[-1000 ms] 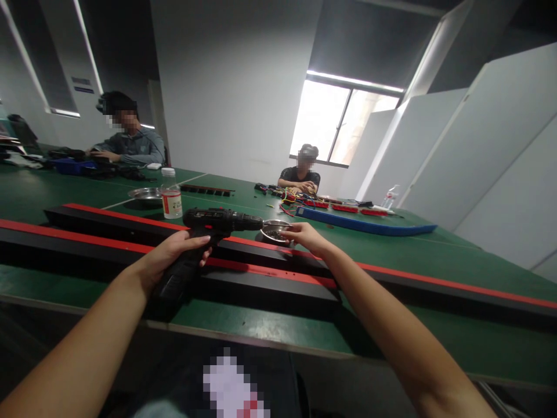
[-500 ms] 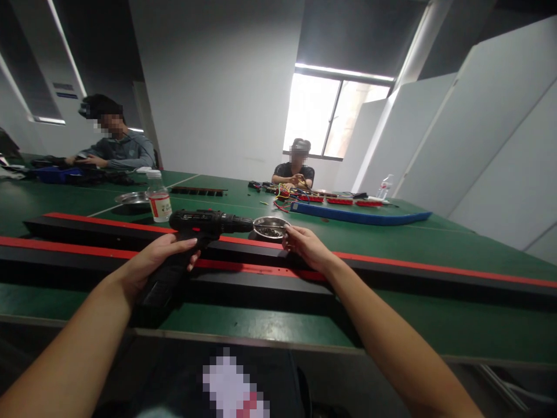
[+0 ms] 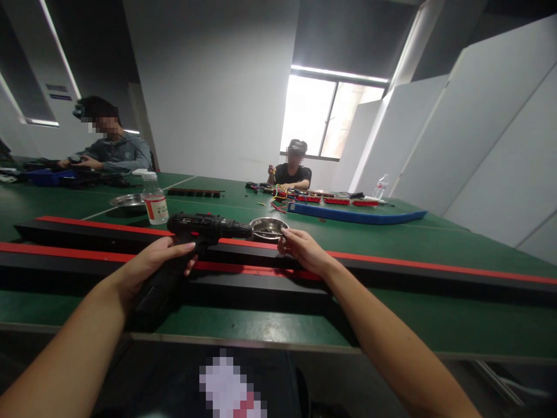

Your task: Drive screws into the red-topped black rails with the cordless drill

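A black cordless drill (image 3: 198, 227) lies level in my left hand (image 3: 163, 255), whose fingers wrap round its grip. Its chuck points right, and a thin bit (image 3: 266, 233) reaches from it toward my right hand (image 3: 298, 247). The fingertips of that hand are pinched together at the bit's far end; whatever sits between them is too small to make out. Just behind the bit stands a round metal bowl (image 3: 270, 221) with small dark pieces in it. Both hands are above two long black bars with red tops, a rear bar (image 3: 391, 262) and a front bar (image 3: 56, 249).
A clear bottle (image 3: 155, 200) with a red and white label stands behind the drill, beside a metal dish (image 3: 126, 201). Farther back lie a blue strip (image 3: 357, 213), coloured wires (image 3: 278, 194) and a dark slotted strip (image 3: 195, 192). Two people sit across the green table (image 3: 435, 238).
My right fingertips have shifted slightly left, closer to the drill's chuck. The drill stays nearly in place. Across the table, one person has raised a hand.
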The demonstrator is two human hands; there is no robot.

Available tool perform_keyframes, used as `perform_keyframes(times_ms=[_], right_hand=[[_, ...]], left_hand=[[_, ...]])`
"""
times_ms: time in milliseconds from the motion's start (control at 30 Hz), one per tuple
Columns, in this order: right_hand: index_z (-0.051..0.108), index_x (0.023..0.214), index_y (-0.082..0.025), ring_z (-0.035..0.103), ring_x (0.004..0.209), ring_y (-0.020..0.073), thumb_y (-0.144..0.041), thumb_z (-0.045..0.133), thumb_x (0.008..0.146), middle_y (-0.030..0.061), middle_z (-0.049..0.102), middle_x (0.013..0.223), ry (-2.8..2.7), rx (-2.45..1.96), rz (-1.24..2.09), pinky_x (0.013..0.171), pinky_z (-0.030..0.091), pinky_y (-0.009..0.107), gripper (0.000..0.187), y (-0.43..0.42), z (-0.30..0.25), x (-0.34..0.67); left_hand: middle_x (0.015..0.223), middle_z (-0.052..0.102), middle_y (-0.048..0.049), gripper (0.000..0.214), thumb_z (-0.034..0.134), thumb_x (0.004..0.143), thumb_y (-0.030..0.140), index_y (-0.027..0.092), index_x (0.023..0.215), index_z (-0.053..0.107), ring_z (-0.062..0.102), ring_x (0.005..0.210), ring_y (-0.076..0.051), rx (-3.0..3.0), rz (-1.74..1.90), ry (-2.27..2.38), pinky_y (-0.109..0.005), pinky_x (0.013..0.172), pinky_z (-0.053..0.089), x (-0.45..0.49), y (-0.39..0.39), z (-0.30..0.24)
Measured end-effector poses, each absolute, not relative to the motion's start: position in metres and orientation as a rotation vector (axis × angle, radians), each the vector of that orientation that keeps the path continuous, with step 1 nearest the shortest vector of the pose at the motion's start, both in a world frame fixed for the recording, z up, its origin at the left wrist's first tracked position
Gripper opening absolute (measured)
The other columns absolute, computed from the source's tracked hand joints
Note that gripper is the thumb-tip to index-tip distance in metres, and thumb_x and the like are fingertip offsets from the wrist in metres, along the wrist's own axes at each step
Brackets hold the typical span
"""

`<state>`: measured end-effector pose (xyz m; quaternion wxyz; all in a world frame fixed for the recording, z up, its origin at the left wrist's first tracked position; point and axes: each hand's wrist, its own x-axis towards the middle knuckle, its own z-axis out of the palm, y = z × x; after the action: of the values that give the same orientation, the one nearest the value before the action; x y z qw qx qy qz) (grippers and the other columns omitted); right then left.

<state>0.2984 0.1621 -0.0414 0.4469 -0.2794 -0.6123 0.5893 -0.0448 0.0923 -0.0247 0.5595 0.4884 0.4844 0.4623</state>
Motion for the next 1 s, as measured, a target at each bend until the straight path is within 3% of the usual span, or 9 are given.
perform_keyframes(times_ms=[667, 1000], right_hand=[[0.059, 0.078, -0.018, 0.055, 0.068, 0.0135, -0.066, 0.066, 0.087, 0.0010, 0.059, 0.072, -1.684, -0.821, 1.232, 0.068, 0.044, 0.027, 0.049, 0.167, -0.048, 0.299], [0.061, 0.073, -0.018, 0.056, 0.062, 0.0147, -0.062, 0.063, 0.087, 0.0015, 0.061, 0.067, -1.777, -1.015, 0.903, 0.064, 0.043, 0.028, 0.047, 0.178, -0.052, 0.296]], left_hand=[[0.076, 0.067, -0.0068, 0.028, 0.079, 0.081, 0.039, 0.012, 0.083, 0.070, 0.060, 0.065, -0.015, 1.211, 1.063, 1.162, -0.023, 0.058, 0.050, -0.042, 0.089, -0.021], [0.072, 0.067, -0.0075, 0.030, 0.078, 0.079, 0.043, 0.014, 0.078, 0.070, 0.062, 0.064, -0.019, 1.369, 1.012, 1.239, -0.026, 0.060, 0.052, -0.050, 0.103, -0.018]])
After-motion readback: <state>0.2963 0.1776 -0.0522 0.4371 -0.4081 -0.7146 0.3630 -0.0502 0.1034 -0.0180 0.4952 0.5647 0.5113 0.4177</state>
